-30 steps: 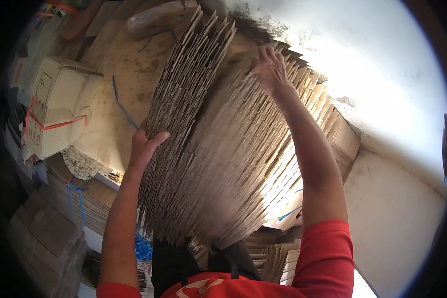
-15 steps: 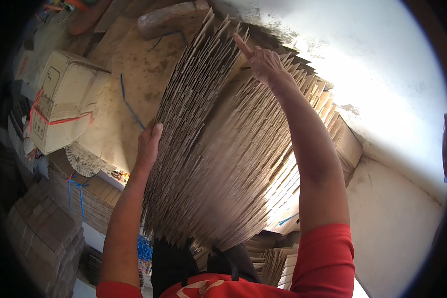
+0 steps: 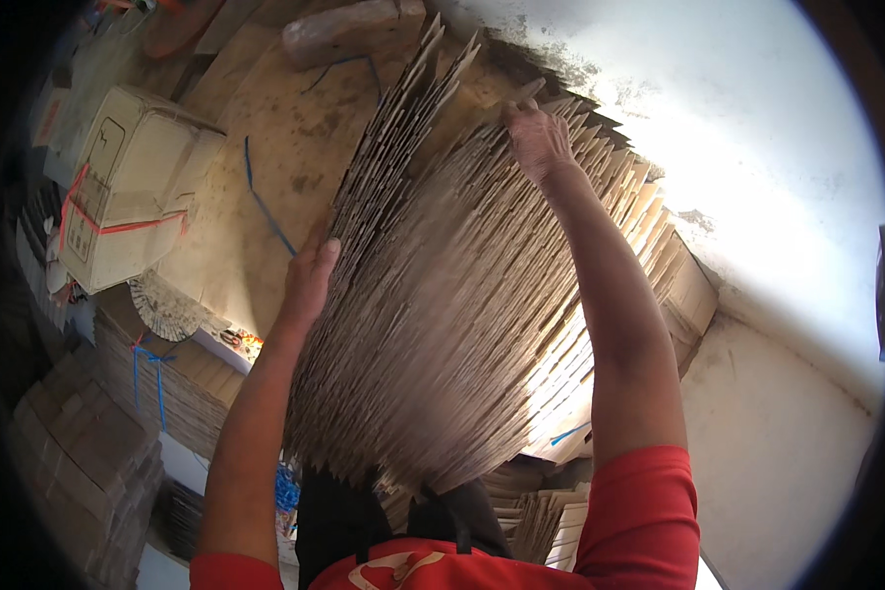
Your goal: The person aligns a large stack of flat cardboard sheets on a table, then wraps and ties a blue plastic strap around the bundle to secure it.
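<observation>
Cardboard fills most of what we see: a big stack of flat brown corrugated cardboard sheets (image 3: pixel 442 324) stands on edge in front of us, leaning from our chest up and away toward the far wall. Nearest to us are our red sleeves at the lower edge, and a black strap or apron just under the lower end of the stack.

Our left hand (image 3: pixel 308 280) lies flat against the left side of the stack, fingers together and stretched upward along the sheets, the thumb apart; it presses on the cardboard and does not close around anything. Our right hand (image 3: pixel 538 141) is farther away, on the upper edges of the sheets near the top of the stack. Its fingers are bent over the edges, but we cannot tell whether they pinch some sheets or only rest on them.

Left of the stack, lower down, more bundles of flat cardboard tied with blue string (image 3: pixel 157 379) are piled. Beyond them the dusty brown floor (image 3: pixel 265 147) is visible, with a thin blue strap (image 3: pixel 265 211) lying on it. Farther left stands a pale closed carton bound with red tape (image 3: pixel 133 187). To the right of the stack, a white plastered wall (image 3: pixel 757 197) rises, brightly lit.
</observation>
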Tool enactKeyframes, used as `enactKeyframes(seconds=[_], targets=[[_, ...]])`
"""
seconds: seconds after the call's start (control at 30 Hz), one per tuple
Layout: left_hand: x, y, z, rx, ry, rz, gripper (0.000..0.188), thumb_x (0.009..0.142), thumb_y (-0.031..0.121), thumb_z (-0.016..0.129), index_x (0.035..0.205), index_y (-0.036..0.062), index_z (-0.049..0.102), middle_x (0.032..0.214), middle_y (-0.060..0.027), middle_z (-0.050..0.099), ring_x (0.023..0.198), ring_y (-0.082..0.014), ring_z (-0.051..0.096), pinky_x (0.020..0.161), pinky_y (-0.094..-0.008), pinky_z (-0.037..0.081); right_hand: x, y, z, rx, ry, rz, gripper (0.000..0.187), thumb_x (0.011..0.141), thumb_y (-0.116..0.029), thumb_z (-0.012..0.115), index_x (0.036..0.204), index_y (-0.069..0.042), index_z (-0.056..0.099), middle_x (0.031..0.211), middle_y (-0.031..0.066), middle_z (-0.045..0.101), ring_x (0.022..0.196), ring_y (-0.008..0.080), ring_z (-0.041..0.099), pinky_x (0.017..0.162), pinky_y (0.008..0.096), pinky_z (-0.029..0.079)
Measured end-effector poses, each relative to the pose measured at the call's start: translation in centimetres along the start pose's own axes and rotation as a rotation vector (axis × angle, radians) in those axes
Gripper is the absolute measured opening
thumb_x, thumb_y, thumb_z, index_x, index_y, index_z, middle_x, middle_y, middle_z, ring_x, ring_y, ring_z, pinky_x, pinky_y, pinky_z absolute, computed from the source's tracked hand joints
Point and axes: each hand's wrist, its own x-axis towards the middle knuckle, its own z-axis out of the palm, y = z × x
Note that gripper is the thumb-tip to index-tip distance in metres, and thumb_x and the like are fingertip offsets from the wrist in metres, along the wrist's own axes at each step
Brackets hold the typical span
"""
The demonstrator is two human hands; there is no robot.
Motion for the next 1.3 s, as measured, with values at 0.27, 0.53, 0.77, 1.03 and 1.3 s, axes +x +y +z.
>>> enactKeyframes(seconds=[0.27,0.53,0.77,1.03,1.3], targets=[[0.1,1.4,0.4,-0.131,-0.241,-0.055,0.066,0.099,0.041,0.048,0.146,-0.0031,0.035,0.149,-0.0193,0.040,0.139,-0.0274,0.036,0.114,-0.0352,0.026,-21.2,-0.8,2.3,0.652,0.542,0.595,0.060,0.092,-0.015,0.064,0.147,-0.013,0.039,0.153,0.0173,0.033,0.144,0.0311,0.027,0.118,0.0453,0.023],[0.3,-1.3,-0.2,-0.319,-0.318,-0.231,0.069,0.095,0.051,0.052,0.138,-0.0018,0.046,0.131,-0.0102,0.055,0.114,-0.0224,0.056,0.098,-0.0376,0.044,-53.9,-0.5,13.9,1.803,0.557,1.755,0.083,0.090,-0.073,0.031,0.154,-0.021,0.026,0.156,0.0162,0.026,0.148,0.0234,0.015,0.113,0.0616,0.004],[-1.1,-1.8,0.2,-0.423,-0.333,-0.341,0.070,0.088,0.046,0.062,0.139,0.0011,0.044,0.124,-0.0121,0.059,0.110,-0.0225,0.059,0.090,-0.0382,0.051,-45.9,-4.7,21.0,1.782,0.545,1.657,0.076,0.095,-0.062,0.039,0.150,-0.009,0.034,0.150,0.0181,0.036,0.139,0.0304,0.031,0.114,0.0449,0.021],[-1.3,-3.5,-1.5,-0.424,-0.161,-0.590,0.084,0.087,0.059,0.061,0.144,0.0006,0.039,0.138,-0.0182,0.048,0.122,-0.0334,0.050,0.098,-0.0454,0.046,-43.7,-7.5,21.2,1.851,0.589,1.628,0.076,0.095,-0.062,0.039,0.149,-0.009,0.035,0.149,0.0176,0.037,0.138,0.0297,0.032,0.113,0.0444,0.023],[0.0,-9.1,-5.5,-0.681,-0.102,-0.529,0.087,0.088,0.065,0.055,0.145,0.0014,0.037,0.139,-0.0156,0.048,0.125,-0.0302,0.048,0.102,-0.0424,0.042,-45.9,-10.5,21.8,1.870,0.631,1.609,0.076,0.095,-0.062,0.040,0.149,-0.008,0.035,0.148,0.0170,0.038,0.137,0.0290,0.034,0.112,0.0440,0.025]])
